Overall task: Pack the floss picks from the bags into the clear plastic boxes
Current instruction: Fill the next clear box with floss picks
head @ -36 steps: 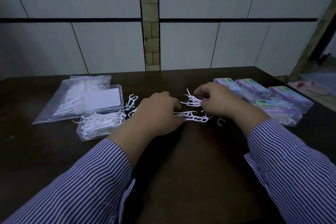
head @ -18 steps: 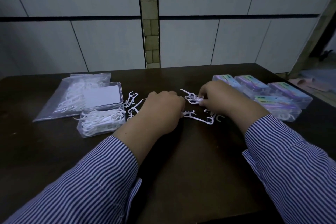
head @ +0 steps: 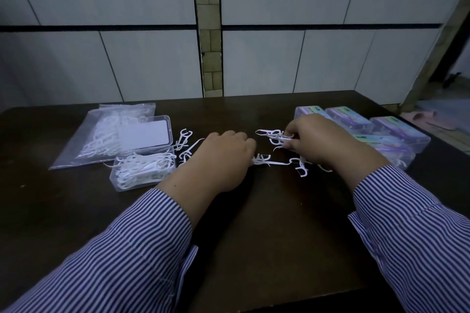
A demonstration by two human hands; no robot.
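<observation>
White plastic in the right hand: a small bunch of floss picks (head: 276, 136) is pinched by the right hand (head: 323, 145), fingers curled round it, the heads pointing toward the left edge of the table (head: 267, 223).
Left hand: the left hand (head: 221, 160) is curled knuckles-up over the table; a few picks (head: 262, 160) are touched at its fingertips, but whether they are pinched cannot be told.
Between the hands: one loose pick (head: 279, 163) lies flat, its long axis running left to right, from the left fingertips toward the right hand.
Nearer hand: the left is judged nearer to its head end; more loose picks (head: 301, 168) lie under the right wrist.
Open box: the clear plastic box (head: 142, 173), part filled, sits just left of the left hand, its lid (head: 145, 133) hinged back toward the far edge; stray picks (head: 184, 138) lie between box and hand.
Bag: a bag of picks (head: 101, 134) lies beyond the box, toward the far left corner.
Closed boxes: filled boxes (head: 399, 132) are grouped near the right edge, behind the right hand.
Coming move: gathered picks would have to be carried leftward to the open box.
</observation>
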